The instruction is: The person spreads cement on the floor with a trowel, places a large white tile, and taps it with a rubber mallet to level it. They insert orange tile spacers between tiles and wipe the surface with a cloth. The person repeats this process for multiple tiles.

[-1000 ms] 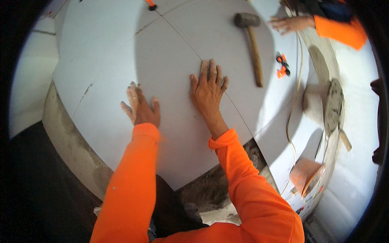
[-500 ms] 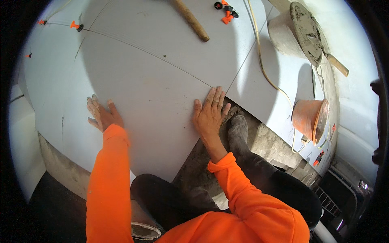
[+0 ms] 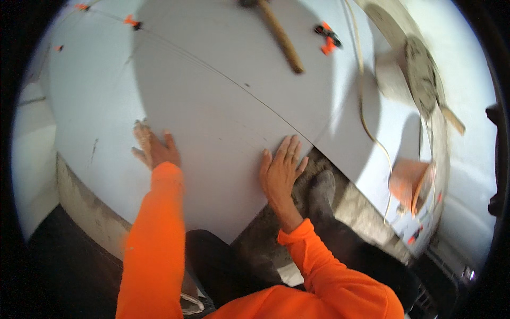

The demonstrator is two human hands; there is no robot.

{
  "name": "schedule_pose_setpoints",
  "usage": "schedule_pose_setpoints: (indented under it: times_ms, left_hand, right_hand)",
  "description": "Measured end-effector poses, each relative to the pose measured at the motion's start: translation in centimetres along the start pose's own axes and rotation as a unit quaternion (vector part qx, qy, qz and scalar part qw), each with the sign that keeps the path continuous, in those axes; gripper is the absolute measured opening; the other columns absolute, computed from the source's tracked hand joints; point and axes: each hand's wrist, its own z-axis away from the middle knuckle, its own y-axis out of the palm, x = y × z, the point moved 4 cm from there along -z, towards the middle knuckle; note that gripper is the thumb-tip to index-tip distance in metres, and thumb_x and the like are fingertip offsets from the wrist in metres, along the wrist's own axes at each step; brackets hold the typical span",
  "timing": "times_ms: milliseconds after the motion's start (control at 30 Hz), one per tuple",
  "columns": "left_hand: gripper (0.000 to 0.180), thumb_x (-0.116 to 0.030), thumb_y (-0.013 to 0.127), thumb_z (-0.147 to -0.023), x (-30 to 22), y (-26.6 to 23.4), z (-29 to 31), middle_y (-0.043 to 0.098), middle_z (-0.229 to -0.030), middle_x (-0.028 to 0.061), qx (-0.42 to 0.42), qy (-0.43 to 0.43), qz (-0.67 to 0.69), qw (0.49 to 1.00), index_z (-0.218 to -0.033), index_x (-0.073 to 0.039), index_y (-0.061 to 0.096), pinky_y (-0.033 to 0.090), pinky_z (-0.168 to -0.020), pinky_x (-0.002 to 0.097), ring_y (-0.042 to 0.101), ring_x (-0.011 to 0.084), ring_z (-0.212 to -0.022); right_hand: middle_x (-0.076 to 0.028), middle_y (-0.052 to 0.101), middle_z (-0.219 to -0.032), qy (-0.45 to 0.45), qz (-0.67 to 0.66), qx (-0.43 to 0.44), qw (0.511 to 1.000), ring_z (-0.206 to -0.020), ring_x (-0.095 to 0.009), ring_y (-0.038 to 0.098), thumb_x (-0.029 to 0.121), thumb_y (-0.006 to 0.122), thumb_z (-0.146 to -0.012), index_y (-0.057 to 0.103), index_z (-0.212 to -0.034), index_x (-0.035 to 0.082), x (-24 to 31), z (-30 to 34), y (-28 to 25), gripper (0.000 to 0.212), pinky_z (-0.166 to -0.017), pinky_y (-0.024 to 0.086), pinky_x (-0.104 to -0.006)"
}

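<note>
Both hands lie on a large grey floor tile (image 3: pixel 212 175). My left hand (image 3: pixel 155 146), fingers spread, rests on its left part. At its right corner, beside the joint with the neighbouring tiles, my right hand (image 3: pixel 281 173) presses flat with the fingers stretched out. Neither hand holds anything. Right of my right hand the tile ends, and rough mortar bed (image 3: pixel 255 228) shows below the edge. My boot (image 3: pixel 322 191) stands on that bare strip.
A hammer-like tool's wooden handle (image 3: pixel 281 40) lies on the far tiles. Orange-and-black tile levelling clips (image 3: pixel 328 40) sit nearby. A mortar-filled bucket (image 3: pixel 393 74) with a trowel (image 3: pixel 452 120), an orange bucket (image 3: pixel 409 183) and a pale cable (image 3: pixel 362 101) are at the right.
The view has shifted, so the tiles, tool and buckets appear lower and mostly farther right. Both hands stay flat on the same tile.
</note>
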Motion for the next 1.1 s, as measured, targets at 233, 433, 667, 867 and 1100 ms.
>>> schedule_pose_setpoints:
  times_ms: [233, 433, 667, 867, 1100]
  left_hand:
    - [0.074, -0.040, 0.049, -0.109, 0.1, -2.4, 0.0, 0.014, -0.180, 0.0103, 0.092, -0.030, 0.068, 0.993, -0.170, -0.006, 0.023, 0.003, -0.133, 0.0590, 0.006, 0.0260, -0.167]
    - [0.072, -0.042, 0.047, -0.109, 0.4, -3.8, -0.6, 0.014, -0.179, 0.0096, 0.120, -0.030, 0.108, 0.986, -0.168, -0.006, 0.027, 0.004, -0.134, 0.0590, 0.007, 0.0257, -0.167]
    - [0.071, -0.043, 0.048, -0.108, 0.6, -3.1, -0.6, 0.014, -0.179, 0.0097, 0.124, -0.030, 0.113, 0.985, -0.167, -0.005, 0.031, 0.005, -0.134, 0.0590, 0.008, 0.0242, -0.167]
    - [0.074, -0.046, 0.047, -0.108, 0.7, -2.7, -0.4, 0.012, -0.180, 0.0101, 0.119, -0.022, 0.101, 0.988, -0.167, -0.005, 0.030, 0.006, -0.134, 0.0593, 0.007, 0.0238, -0.167]
    - [0.074, -0.056, 0.037, -0.110, 0.6, -2.9, -0.3, 0.013, -0.180, 0.0049, 0.120, -0.026, 0.051, 0.991, -0.169, -0.011, 0.030, 0.007, -0.134, 0.0593, 0.007, 0.0195, -0.167]
  right_hand:
    - [-0.024, 0.033, -0.171, -0.389, -0.139, -0.113, 0.904, -0.162, -0.039, 0.024, 0.038, 0.055, -0.108, 0.041, -0.160, -0.005, 25.0, -10.9, 1.8, 0.069, -0.129, 0.016, -0.0632]
    - [-0.022, 0.034, -0.172, -0.377, -0.139, -0.167, 0.901, -0.161, -0.040, 0.026, 0.046, 0.042, -0.112, 0.040, -0.161, -0.003, 38.1, -22.3, 1.9, 0.070, -0.132, 0.016, -0.0561]
    - [-0.020, 0.034, -0.172, -0.394, -0.107, -0.130, 0.903, -0.163, -0.035, 0.022, 0.049, 0.039, -0.113, 0.036, -0.164, -0.001, 38.2, -22.2, 2.3, 0.072, -0.133, 0.012, -0.0542]
    - [-0.019, 0.035, -0.172, -0.409, -0.091, -0.138, 0.897, -0.163, -0.036, 0.025, 0.050, 0.036, -0.113, 0.038, -0.163, 0.000, 38.3, -22.0, 2.1, 0.071, -0.133, 0.012, -0.0565]
    - [-0.019, 0.033, -0.173, -0.444, -0.068, -0.122, 0.885, -0.163, -0.035, 0.023, 0.051, 0.033, -0.113, 0.036, -0.165, 0.002, 37.8, -20.9, 2.2, 0.072, -0.133, 0.013, -0.0545]
